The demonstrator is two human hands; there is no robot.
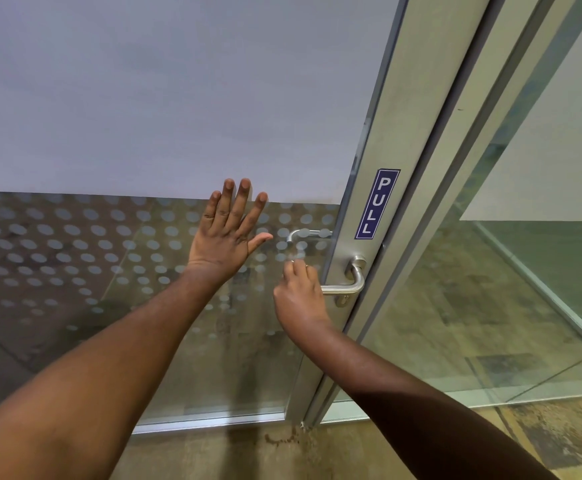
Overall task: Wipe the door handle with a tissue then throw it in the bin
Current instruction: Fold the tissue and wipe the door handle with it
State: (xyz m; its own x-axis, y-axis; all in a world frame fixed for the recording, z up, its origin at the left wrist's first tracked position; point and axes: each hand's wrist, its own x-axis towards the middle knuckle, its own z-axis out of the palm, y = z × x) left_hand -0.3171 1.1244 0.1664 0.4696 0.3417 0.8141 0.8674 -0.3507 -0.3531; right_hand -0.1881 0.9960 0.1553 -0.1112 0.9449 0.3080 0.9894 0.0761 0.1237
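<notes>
Frosted glass fills most of what I can see from here, a dotted band running across the door pane [75, 237] and a brushed metal frame [396, 188] to the right carrying a blue PULL sticker [377, 203]. Below that sticker sits the door handle [350, 284], a plain steel lever pointing left, with a twin lever showing through the glass on the far side.

The left hand [229, 233] is spread wide and flat, palm toward the pane, fingers apart; it looks pressed against the glass as a brace, though actual contact is hard to confirm. The right hand [300, 299] is curled shut around the free end of the lever. A tissue I cannot make out; if one is there, it is buried inside that fist, and only a pale blur shows near the knuckles.

I judge the wiping step is in hand, or just starting. Next would call for sliding the closed grip along the lever toward the frame, turning round the bar to catch its underside and the bend. No bin is in sight, so disposal means turning away from the door.
</notes>
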